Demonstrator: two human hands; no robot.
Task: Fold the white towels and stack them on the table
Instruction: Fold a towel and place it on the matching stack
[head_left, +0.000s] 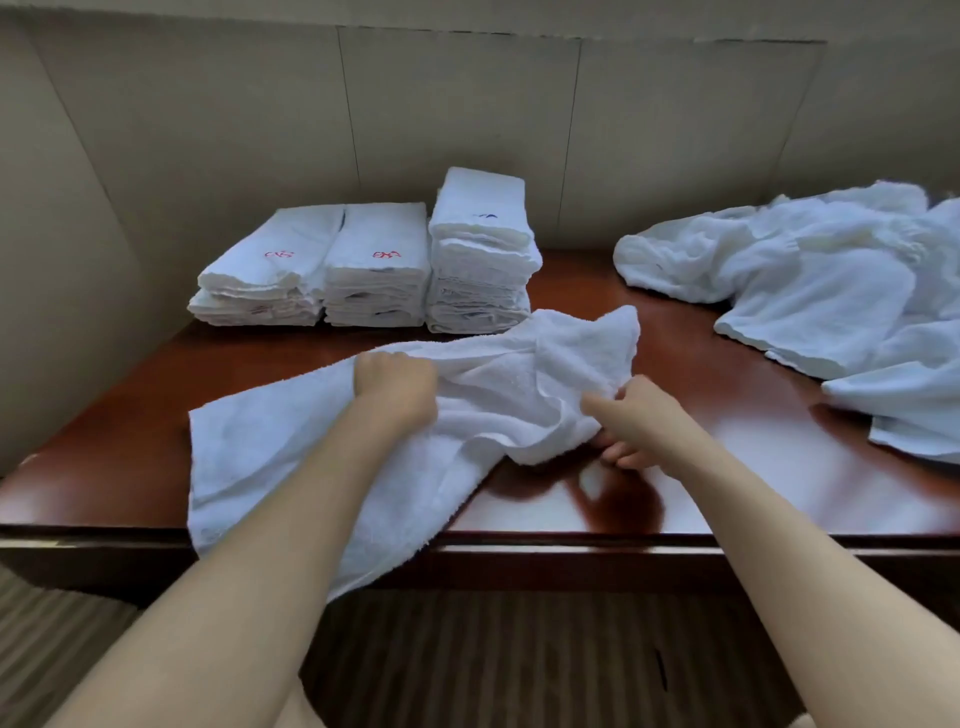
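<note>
1. Towel in work (493, 395) lies crumpled across the near part of the desk (727, 415), between both hands. Its near left corner hangs over the front edge of the desk.
2. Left hand (395, 387): fingers curled, grip bunched on the towel's upper edge. Right hand (631, 431): pinching the rumpled right side, fingers tucked under the cloth.
3. Risk: overhanging part could drag the rest off the desk toward the floor if either grip loosens during a shake-out. Cause would be the weight of the hanging cloth and the glossy desk top.
4. Risk: grips look to be on bunched fabric, not clean corners. A fold started from here would likely come out skewed and sit badly on a stack.
5. Risk: the far right corner of the towel lies just beside the tall stack (480, 254). A wide flick could nudge it; it looks taller and less even than the two low stacks (311, 270) beside it.
6. Unfolded heap (831, 280) lies at right, near enough that a sweep could snag it.
7. Hidden: right fingertips mostly under cloth; towel's true corners and hem not traceable. Heap is cut off at the right frame edge, so its count is unknown. Red and dark marks on the folded towels are too small to read.
</note>
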